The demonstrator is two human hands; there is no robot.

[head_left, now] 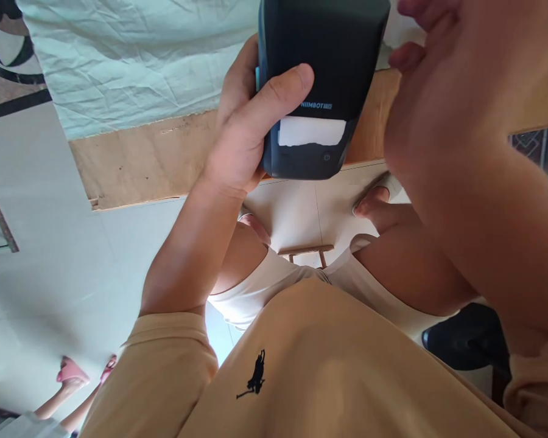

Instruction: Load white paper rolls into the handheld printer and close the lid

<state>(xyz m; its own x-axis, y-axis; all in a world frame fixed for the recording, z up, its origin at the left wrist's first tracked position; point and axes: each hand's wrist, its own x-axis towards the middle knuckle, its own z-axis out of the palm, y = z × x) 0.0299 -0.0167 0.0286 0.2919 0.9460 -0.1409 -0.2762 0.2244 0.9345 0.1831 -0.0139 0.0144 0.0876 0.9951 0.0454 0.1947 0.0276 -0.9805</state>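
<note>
My left hand (251, 121) is wrapped round a dark blue label printer (322, 79) marked NIIMBOT, thumb lying across its front. A white label (311, 131) sticks out of the printer's slot, its lower edge torn. My right hand (456, 79) is raised very close to the camera at the upper right, beside the printer. It is large and out of focus, its fingers bent towards the printer's top edge; whether they hold anything is unclear. I wear a tan shirt and light shorts and sit with bare knees above a tiled floor.
A wooden table edge (132, 164) runs behind the printer, covered by a crinkled pale green cloth (132, 61). A wooden stool rung (305, 249) shows between my knees. At the bottom left are another person's feet in pink sandals (70, 371). A dark object (466, 337) lies at the lower right.
</note>
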